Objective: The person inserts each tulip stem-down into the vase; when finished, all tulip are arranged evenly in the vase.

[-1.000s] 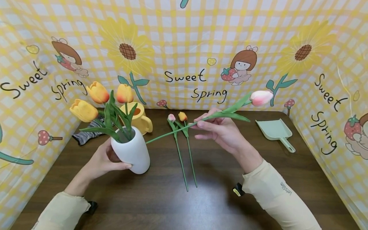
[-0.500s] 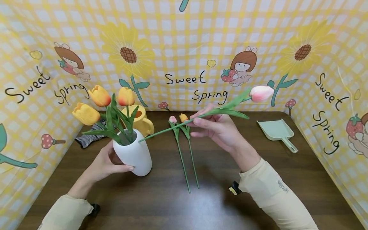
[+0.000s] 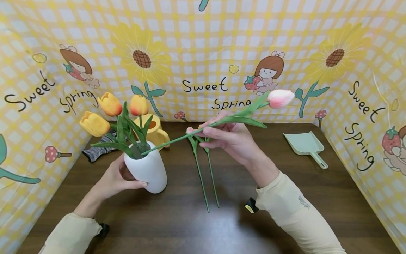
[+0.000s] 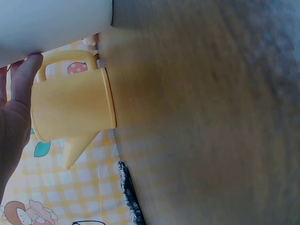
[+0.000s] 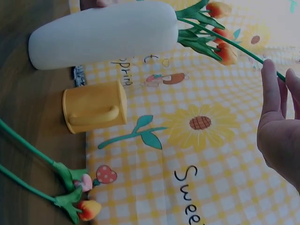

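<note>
My left hand (image 3: 111, 180) grips a white vase (image 3: 147, 173) round its side, the vase leaning slightly to the left. Several yellow-orange tulips (image 3: 109, 104) with green leaves stand in it. In my right hand (image 3: 233, 139), thumb and fingers pinch the green stem of a pink-and-white tulip (image 3: 280, 98). That stem slopes down leftward, its lower end inside the vase mouth; the right wrist view shows the stem (image 5: 234, 44) crossing the rim. Between the hands, a small pink tulip (image 3: 196, 158) and an orange one (image 3: 210, 165) lie on the table.
A yellow watering can (image 3: 155, 130) stands behind the vase, beside a grey-black knitted cloth item (image 3: 98, 150). At the right lies a pale green dustpan (image 3: 304, 144). Yellow checked cloth (image 3: 203, 53) walls in the brown table (image 3: 177, 225) at the back and sides.
My right hand has moved left with the pink-and-white tulip. Its stem end has passed from beside the vase, over the rim and into the mouth. The left hand keeps its hold on the vase.
</note>
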A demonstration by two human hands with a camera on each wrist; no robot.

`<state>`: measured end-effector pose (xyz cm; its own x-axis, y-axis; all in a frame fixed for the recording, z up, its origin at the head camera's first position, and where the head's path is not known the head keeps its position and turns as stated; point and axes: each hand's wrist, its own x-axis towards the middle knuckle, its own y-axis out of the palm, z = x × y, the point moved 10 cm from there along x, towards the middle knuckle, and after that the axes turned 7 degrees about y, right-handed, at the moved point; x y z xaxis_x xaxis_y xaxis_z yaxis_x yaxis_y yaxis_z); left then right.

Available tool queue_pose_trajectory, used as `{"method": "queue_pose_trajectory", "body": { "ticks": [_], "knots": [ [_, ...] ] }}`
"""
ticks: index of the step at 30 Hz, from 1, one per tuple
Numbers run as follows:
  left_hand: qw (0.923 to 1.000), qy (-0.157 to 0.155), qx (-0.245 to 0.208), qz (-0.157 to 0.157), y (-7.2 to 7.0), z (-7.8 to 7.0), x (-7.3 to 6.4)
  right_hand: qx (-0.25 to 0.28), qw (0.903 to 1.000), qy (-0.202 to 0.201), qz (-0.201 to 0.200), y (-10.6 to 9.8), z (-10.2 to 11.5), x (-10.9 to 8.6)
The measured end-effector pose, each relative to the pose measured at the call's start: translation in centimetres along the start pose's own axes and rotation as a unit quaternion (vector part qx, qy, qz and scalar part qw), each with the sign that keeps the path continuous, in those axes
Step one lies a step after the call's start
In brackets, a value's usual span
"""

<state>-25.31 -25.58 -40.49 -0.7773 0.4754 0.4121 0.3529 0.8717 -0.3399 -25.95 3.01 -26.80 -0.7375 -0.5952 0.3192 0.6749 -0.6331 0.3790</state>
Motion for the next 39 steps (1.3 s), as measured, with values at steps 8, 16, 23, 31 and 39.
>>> {"method": "queue_pose_trajectory", "body": {
  "ticks": [8,16,23,31,39],
  "knots": [
    [1.0,0.001,0.002,0.002,0.0,0.0,0.0,-0.031,0.9985,0.018,-0.041,0.8,-1.6,1.0],
    [1.0,0.0,-0.004,0.004,0.0,0.0,0.0,-0.052,0.9973,0.008,-0.051,1.5,-2.1,1.5],
    [1.0,0.003,-0.006,0.005,0.0,-0.1,0.0,-0.065,0.9968,0.005,-0.047,1.9,-2.1,1.8],
    [1.0,0.004,-0.001,0.004,0.0,-0.1,0.1,-0.085,0.9954,-0.018,-0.039,3.0,-2.4,2.3],
    [1.0,-0.006,-0.001,0.002,0.0,0.1,0.1,-0.073,0.9955,-0.053,-0.028,4.6,-3.0,3.3]
  ]
}}
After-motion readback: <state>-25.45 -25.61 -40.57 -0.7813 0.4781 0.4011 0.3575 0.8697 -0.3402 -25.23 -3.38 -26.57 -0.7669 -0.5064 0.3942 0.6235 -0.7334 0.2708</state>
